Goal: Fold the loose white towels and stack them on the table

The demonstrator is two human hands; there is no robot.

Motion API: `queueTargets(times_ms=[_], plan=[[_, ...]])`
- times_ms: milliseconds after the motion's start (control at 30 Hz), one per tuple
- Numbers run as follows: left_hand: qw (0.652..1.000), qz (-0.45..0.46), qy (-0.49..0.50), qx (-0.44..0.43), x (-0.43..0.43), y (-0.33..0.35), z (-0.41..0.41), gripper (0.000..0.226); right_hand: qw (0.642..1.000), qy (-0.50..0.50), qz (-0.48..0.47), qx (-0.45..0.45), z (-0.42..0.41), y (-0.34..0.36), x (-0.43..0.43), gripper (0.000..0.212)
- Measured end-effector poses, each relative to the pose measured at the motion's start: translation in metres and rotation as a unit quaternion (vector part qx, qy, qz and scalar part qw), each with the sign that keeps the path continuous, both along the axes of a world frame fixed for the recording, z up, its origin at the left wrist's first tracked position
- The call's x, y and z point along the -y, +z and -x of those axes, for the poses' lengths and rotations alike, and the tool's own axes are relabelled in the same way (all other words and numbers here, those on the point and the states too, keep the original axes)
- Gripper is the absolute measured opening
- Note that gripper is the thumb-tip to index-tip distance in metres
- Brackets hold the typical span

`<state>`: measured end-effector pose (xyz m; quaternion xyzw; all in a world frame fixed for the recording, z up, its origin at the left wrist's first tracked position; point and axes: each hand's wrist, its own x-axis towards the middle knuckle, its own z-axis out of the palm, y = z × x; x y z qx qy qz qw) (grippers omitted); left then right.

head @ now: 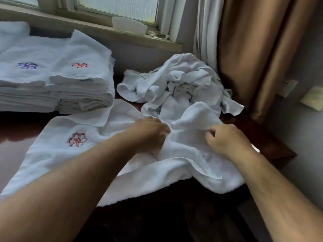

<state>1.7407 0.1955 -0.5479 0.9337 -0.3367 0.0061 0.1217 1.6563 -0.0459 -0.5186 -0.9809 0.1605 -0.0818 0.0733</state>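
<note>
Frosted window [118, 7] at back, pale sill [87, 27] below it. White folded card [129, 26] standing on sill; crumpled clear wrapper [158, 35] just beside it, toward right. White sheer curtain [206, 32] hangs bunched at window edge, tan curtain [262, 49] next to it. Wall socket [286, 88] far right, pale yellow packet [312, 98] near it, contents unclear.

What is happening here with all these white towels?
A person is working on one towel lying partly spread on the table. The left hand and the right hand both grip its bunched right part. Behind it lies a pile of loose towels, and folded stacks stand at the far left.
</note>
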Motion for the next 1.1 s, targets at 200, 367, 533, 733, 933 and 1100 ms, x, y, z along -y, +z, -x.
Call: queueTargets(times_ms=[200,367,533,733,933,1100], plan=[[0.991,-0.015,0.125,-0.047,-0.01,-0.021,0.001,0.068,0.994,-0.055,-0.02,-0.091,-0.03,-0.025,-0.018,0.061],[0.954,-0.062,0.275,-0.101,-0.011,-0.001,0.003,0.057,0.984,-0.124,0.101,-0.081,-0.06,-0.013,-0.044,0.052],[0.964,-0.067,0.233,-0.109,-0.007,0.005,-0.006,0.059,0.987,-0.135,0.017,-0.082,-0.066,-0.02,-0.025,0.047],[0.949,-0.127,0.254,-0.14,0.027,0.007,-0.029,0.08,0.97,-0.121,0.181,-0.109,-0.085,-0.003,-0.009,0.059],[0.98,0.11,0.147,0.078,0.02,-0.028,-0.035,0.035,0.998,-0.022,0.036,-0.052,-0.106,-0.018,-0.005,0.03],[0.984,0.153,-0.018,0.094,0.016,-0.031,-0.034,0.032,0.986,-0.001,0.009,-0.169,-0.116,-0.009,0.006,0.046]])
